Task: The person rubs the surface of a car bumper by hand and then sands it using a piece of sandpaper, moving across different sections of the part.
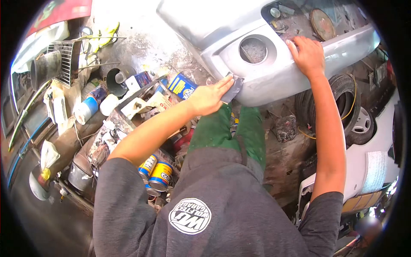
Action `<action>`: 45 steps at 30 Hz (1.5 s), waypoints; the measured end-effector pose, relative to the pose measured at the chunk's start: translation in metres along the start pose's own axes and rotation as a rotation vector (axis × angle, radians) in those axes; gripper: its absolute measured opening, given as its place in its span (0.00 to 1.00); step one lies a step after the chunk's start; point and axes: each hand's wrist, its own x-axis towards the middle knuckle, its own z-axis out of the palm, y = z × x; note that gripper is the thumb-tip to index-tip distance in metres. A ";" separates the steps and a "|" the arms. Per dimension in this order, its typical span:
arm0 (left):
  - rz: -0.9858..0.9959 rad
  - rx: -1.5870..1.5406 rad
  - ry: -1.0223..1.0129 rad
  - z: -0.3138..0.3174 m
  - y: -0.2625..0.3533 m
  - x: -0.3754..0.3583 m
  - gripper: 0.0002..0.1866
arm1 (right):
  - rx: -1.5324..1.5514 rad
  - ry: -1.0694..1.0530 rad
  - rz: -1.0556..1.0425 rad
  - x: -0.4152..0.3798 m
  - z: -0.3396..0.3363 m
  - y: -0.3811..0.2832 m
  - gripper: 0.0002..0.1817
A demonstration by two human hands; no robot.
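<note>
A grey car bumper (274,79) with a round opening lies across the upper right, in front of the person's body. My left hand (209,97) presses a dark sheet, which looks like sandpaper (233,90), against the bumper's lower left corner, fingers together over it. Farther right, my right hand (307,55) rests on the bumper's upper edge, past the round opening, with its fingers spread and nothing held in it.
Cans (161,175), a blue and yellow box (182,85) and other clutter crowd the left side. Tires (342,100) stand below the bumper at right, beside a white car panel (355,167). A wire rack (64,64) is at upper left.
</note>
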 end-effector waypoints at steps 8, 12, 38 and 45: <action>-0.124 0.258 0.077 -0.019 -0.030 0.002 0.44 | 0.035 0.014 0.010 -0.001 0.002 -0.001 0.19; 0.093 0.257 0.004 -0.007 -0.033 -0.002 0.46 | 0.015 0.013 0.027 0.001 0.000 -0.004 0.20; -0.269 -0.989 0.116 0.040 0.040 0.015 0.31 | 0.032 -0.043 0.049 0.001 0.002 -0.003 0.21; -0.118 -0.721 0.219 0.039 0.029 0.014 0.30 | 0.026 -0.054 0.049 0.001 0.001 -0.005 0.20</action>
